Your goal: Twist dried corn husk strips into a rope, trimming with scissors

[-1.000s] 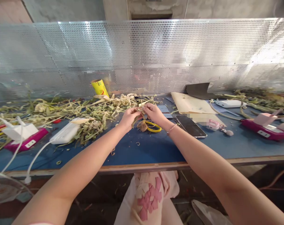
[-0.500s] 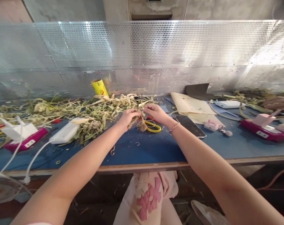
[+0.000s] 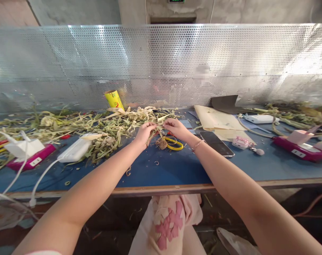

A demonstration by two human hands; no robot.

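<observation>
My left hand is closed, its fingers pinching a dried plant stem with withered leaves. Facing it, my right hand has thumb and fingers pressed together at the same stem, close to the left fingertips. Just below the fingers hangs or lies a brown, round, fibrous clump; I cannot tell whether it joins the stem. Yellow-handled scissors lie on the blue table behind that clump, partly covered. A heap of dried stalks and leaves spreads to the left of my hands.
A yellow tube stands before the perforated metal screen. Right of my hands lie a phone, brown paper and a pink earphone case. Magenta power strips and a white power bank with cables flank the workspace.
Both hands stay at the plant with only small finger shifts. The view has moved slightly. A co-worker's hand at the far right has left the view.
</observation>
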